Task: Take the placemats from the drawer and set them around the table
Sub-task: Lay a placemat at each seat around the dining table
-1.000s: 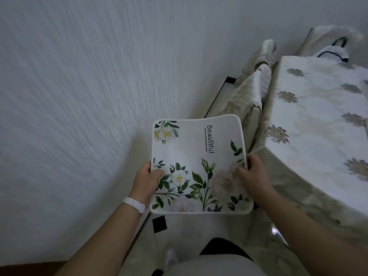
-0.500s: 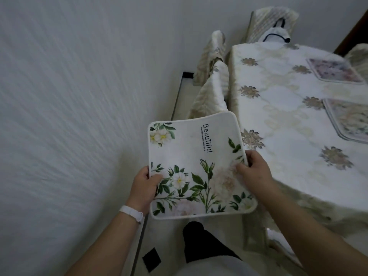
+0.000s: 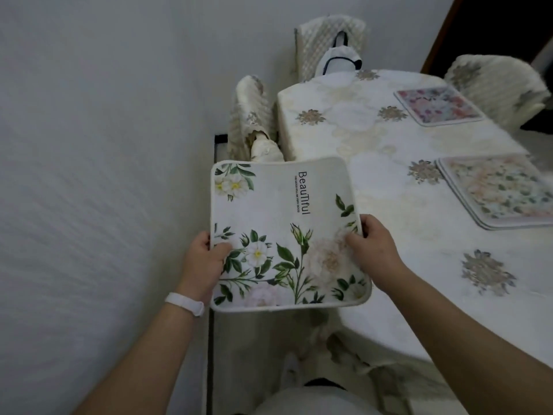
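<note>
White floral placemat (image 3: pixel 278 211), a soft square with rounded corners printed with green leaves, white and blush blooms and the word "BeauTiful", is up in the air in front of the person, roughly flat, print facing the camera. On my feed I see 2 hands on it. The left hand (image 3: pixel 203 265) grips the near part of the left edge, thumb lying on top of the print, the other fingers out of sight beneath. The right hand (image 3: pixel 374 253) pinches the right edge the same way, thumb on the flowers, fingers tucked under. A white wristband (image 3: pixel 184 304) sits on the left wrist.

The mat hangs between the pale textured wall (image 3: pixel 89 145) on the left and the table (image 3: pixel 389 187) on the right, which wears a cream cloth with gold-grey medallions. In my view the mat's right side overlaps the table's left edge; I cannot tell whether it touches the cloth.

On the table, well apart from the held mat, lie a pink floral placemat (image 3: pixel 438 104) toward the far right and, nearer, a stack of pale floral placemats (image 3: pixel 502 190) cut off by the right edge of view, with at least 2 edges showing. These 2 lie apart from each other.

I count 3 seats in quilted cream covers: the wall-side chair (image 3: pixel 251 115) just beside the table's left edge, the far chair (image 3: pixel 329 40) at the table's end with a white bag (image 3: pixel 341 62) with dark straps in front of its backrest, and the right-hand chair (image 3: pixel 496 85) near the pink mat.
</note>
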